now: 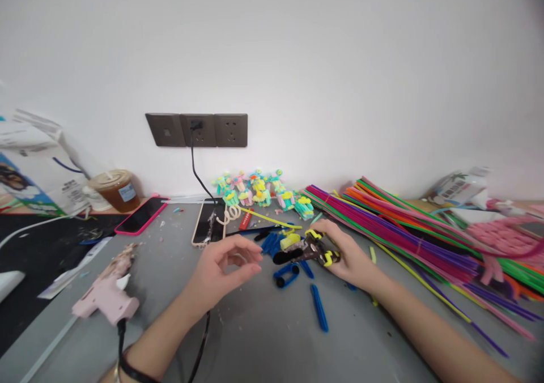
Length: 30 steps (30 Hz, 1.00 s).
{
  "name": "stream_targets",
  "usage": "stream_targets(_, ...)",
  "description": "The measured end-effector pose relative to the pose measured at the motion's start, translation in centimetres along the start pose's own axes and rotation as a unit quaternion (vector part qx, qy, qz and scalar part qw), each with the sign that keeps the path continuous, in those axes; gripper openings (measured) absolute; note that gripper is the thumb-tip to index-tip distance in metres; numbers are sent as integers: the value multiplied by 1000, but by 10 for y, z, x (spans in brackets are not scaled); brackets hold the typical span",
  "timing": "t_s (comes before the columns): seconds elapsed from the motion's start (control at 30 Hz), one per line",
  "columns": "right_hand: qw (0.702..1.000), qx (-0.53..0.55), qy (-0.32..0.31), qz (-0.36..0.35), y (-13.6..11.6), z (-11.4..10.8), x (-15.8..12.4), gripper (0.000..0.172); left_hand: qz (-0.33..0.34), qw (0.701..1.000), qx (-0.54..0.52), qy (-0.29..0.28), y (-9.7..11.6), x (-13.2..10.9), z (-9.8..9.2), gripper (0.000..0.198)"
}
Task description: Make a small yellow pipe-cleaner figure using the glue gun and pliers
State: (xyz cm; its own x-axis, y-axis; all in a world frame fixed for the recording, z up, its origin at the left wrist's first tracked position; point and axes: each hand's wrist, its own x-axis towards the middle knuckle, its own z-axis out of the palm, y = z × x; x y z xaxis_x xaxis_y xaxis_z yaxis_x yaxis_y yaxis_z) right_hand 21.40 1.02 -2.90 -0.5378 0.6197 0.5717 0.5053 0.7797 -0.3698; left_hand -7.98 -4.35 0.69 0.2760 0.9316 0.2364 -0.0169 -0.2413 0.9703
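My right hand (351,258) grips a pair of pliers (314,248) with black and yellow handles, its jaws pointing left. A short black fuzzy piece (284,256) lies at the jaw end; whether the jaws hold it I cannot tell. My left hand (219,269) is just left of that piece, thumb and fingers curved and apart, with nothing visible between them. Around the pliers are blue pipe-cleaner pieces (272,243), a yellow piece (290,240), and a blue loop (287,275) with black ends. One straight blue piece (319,308) lies nearer to me.
Long coloured pipe cleaners (395,235) spread across the right. Small pastel figures (259,193) stand by the wall. At left are a pink glue gun (106,298) with a black cord, a pink-cased phone (142,216) and a drink cup (117,190). Another phone (202,221) lies mid-table.
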Motion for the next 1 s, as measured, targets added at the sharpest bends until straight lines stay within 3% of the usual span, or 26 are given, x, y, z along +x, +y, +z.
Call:
stream_targets(0.2, 999, 11, -30, 6, -5, 3, 2, 36, 54, 997, 50, -25, 1, -3, 4, 23)
stream_targets(0.47, 999, 10, -36, 0, -5, 5, 2, 35, 138, 978, 153, 10, -2, -4, 9, 17)
stream_targets(1.0, 998, -12, -54, -8, -4, 5, 1, 39, 188, 964, 187, 12, 2, -5, 6, 9)
